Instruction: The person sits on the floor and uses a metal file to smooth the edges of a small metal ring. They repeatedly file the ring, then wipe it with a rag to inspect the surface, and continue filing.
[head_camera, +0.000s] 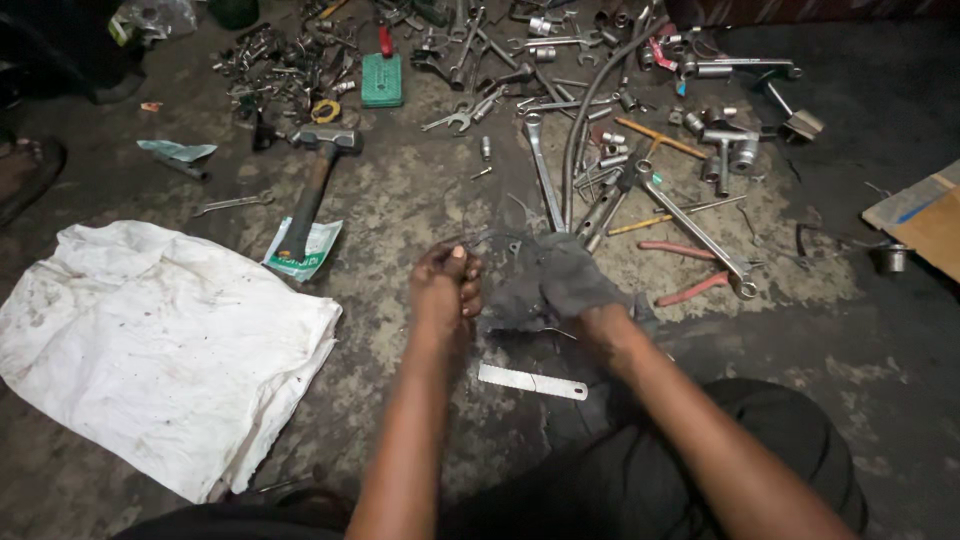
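My left hand (447, 285) pinches a thin wire ring (490, 240); my right hand (580, 280), wrapped in the dark rag (520, 295), grips it just above the steel ruler (532, 381). Wiping looks midway; grime remains.

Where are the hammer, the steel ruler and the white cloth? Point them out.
hammer (312, 190): head view, on the middle of its wooden handle.
steel ruler (532, 381): head view, on the middle of the flat blade, between the forearms.
white cloth (150, 350): head view, on the middle of the crumpled sheet.
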